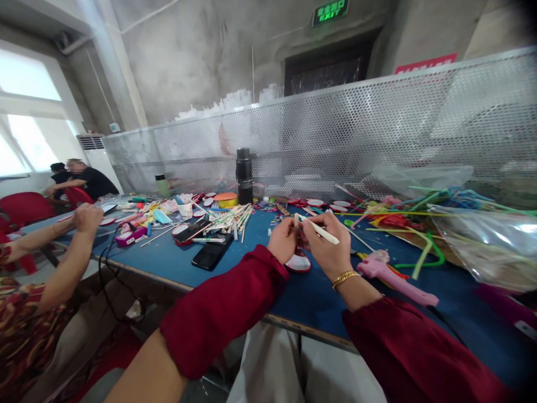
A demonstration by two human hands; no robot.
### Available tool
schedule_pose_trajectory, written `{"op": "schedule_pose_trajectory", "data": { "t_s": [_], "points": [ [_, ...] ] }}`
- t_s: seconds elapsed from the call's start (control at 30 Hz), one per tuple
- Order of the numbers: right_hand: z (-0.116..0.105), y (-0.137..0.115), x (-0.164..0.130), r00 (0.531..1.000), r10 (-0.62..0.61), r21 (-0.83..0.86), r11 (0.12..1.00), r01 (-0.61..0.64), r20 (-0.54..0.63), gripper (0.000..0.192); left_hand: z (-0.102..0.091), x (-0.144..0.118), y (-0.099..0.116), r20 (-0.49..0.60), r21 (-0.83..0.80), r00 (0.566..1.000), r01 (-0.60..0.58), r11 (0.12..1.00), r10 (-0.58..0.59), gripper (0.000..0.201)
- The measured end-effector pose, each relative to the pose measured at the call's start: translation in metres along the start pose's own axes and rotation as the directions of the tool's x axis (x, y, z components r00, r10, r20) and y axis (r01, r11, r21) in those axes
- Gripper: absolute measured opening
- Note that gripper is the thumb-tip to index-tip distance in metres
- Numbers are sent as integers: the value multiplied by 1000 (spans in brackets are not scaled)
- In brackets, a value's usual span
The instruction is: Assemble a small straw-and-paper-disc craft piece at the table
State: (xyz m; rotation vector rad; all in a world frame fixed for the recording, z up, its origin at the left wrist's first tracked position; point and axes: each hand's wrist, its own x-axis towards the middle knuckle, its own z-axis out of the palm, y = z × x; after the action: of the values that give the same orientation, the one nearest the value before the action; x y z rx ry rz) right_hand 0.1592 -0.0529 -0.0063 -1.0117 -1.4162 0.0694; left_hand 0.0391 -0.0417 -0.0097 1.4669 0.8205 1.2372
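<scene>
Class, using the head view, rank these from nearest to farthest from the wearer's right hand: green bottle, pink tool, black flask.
1. Pink tool: just right of the right hand.
2. Black flask: ahead and to the left.
3. Green bottle: farther left, beyond the flask.

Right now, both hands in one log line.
right hand: holds pale stick | left hand: close beside right, grip unclear | red-rimmed disc: on table, below hands | pink tool: on table, right of hands
</scene>
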Motion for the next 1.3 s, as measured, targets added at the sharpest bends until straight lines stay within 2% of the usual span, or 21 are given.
{"op": "schedule_pose_trajectory", "data": {
  "t_s": [0.7, 1.3],
  "points": [
    [2, 4, -2, 999, -24, -17, 1000, 24, 24, 17, 1, 1, -3, 6, 5, 999, -49, 999, 49, 12],
    [-1, -1, 1, 1000, -17, -45, 999, 17, -15, 16, 1, -1, 1, -13, 27, 999, -50, 998, 51, 15]
  ]
}}
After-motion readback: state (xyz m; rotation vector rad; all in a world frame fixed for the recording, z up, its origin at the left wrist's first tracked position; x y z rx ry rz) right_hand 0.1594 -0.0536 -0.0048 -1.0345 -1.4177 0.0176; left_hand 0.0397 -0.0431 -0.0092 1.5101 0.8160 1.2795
